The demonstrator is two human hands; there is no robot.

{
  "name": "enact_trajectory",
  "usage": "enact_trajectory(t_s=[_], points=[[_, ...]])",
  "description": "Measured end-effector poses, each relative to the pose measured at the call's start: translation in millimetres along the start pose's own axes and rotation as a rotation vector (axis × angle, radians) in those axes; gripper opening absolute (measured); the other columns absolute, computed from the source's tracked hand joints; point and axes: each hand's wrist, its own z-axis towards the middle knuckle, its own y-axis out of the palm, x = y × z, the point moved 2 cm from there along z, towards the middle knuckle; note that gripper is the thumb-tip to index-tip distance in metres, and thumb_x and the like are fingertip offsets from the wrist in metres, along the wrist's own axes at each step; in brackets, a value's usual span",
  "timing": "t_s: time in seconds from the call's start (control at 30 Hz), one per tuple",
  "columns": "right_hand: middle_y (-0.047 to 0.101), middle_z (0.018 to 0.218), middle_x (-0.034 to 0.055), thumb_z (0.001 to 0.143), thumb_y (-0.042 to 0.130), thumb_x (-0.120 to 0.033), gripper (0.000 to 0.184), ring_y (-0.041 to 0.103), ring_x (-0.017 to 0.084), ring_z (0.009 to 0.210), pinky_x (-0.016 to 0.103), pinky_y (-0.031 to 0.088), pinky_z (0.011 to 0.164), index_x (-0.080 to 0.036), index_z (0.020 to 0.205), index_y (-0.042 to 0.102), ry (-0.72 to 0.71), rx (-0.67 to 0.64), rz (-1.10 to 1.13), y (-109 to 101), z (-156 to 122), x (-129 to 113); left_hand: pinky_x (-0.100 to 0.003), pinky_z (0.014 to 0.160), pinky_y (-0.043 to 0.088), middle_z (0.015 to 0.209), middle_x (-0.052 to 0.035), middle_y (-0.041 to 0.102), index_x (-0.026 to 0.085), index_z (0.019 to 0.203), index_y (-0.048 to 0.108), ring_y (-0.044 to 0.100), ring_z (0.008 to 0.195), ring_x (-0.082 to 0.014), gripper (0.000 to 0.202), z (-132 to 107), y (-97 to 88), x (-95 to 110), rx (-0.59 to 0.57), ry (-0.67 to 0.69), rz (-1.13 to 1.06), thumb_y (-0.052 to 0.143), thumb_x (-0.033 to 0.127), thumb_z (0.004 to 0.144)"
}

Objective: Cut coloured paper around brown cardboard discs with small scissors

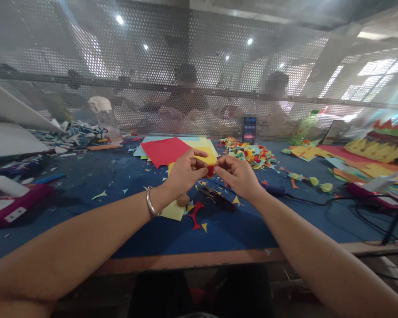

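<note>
Between my two hands is a small piece of red paper [210,170], pinched at both sides above the blue table. My left hand [187,171], with a silver bangle on its wrist, grips the left edge between thumb and fingers. Its right edge is in the pinch of my right hand [236,175]. Just below lie dark scissors [217,196] and a curved red paper offcut [196,215]. Beyond my left hand, a large red sheet [167,151] rests on yellow and light blue sheets. A pale yellow piece of paper [173,211] lies under my left wrist.
A heap of small coloured paper pieces [252,155] sits beyond my right hand, near a phone [250,130]. A white-capped bottle [105,119] stands back left, a green bottle [305,127] back right. Paper crowns [371,148] and a cable [360,212] are at right. A perforated screen [219,57] closes the back.
</note>
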Motion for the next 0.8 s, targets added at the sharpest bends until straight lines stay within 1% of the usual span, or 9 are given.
enact_trajectory(t_s=[0.2,0.37,0.47,0.7,0.8], points=[[0.059,0.067,-0.0039,0.086,0.062,-0.032,0.013,0.047,0.007,0.041,0.022,0.036,0.04,-0.019,0.084,0.06,0.016,-0.006,-0.024,-0.9,0.2,1.4,-0.029,0.069,0.055,0.073,0.0024,0.069,0.016,0.106,0.054,0.071,0.068,-0.0144,0.038,1.4,-3.0,-1.4,0.035,0.017,0.003,0.075,0.013,0.074],[0.06,0.066,-0.0036,0.084,0.062,-0.032,0.013,0.047,0.008,0.042,0.022,0.036,0.041,-0.019,0.082,0.06,0.022,-0.015,-0.035,-0.1,0.6,0.5,-0.026,0.063,0.051,0.071,0.0031,0.068,0.018,0.104,0.054,0.068,0.065,-0.0135,0.038,-0.4,-1.6,2.0,0.073,0.032,0.094,0.073,0.013,0.072],[0.059,0.065,-0.0039,0.084,0.062,-0.032,0.013,0.048,0.008,0.042,0.023,0.036,0.041,-0.019,0.082,0.06,0.023,-0.014,-0.037,0.0,0.7,0.3,-0.027,0.061,0.05,0.07,0.0034,0.068,0.019,0.104,0.053,0.068,0.063,-0.0137,0.039,-1.0,-0.3,2.5,0.097,0.019,0.104,0.072,0.012,0.07],[0.062,0.07,-0.002,0.083,0.063,-0.032,0.013,0.049,0.008,0.045,0.023,0.037,0.043,-0.019,0.082,0.06,0.016,-0.007,-0.044,0.0,1.3,1.4,-0.029,0.066,0.052,0.068,0.0047,0.068,0.019,0.105,0.051,0.068,0.063,-0.0138,0.042,-1.2,3.0,4.3,0.116,-0.008,0.037,0.072,0.009,0.07],[0.061,0.069,-0.002,0.083,0.063,-0.032,0.013,0.049,0.009,0.048,0.023,0.038,0.046,-0.019,0.082,0.06,0.006,0.008,-0.049,-0.2,1.1,2.3,-0.029,0.07,0.053,0.067,0.0052,0.068,0.019,0.105,0.052,0.066,0.063,-0.0121,0.043,-4.0,6.8,5.7,0.16,-0.087,-0.106,0.074,0.004,0.07]])
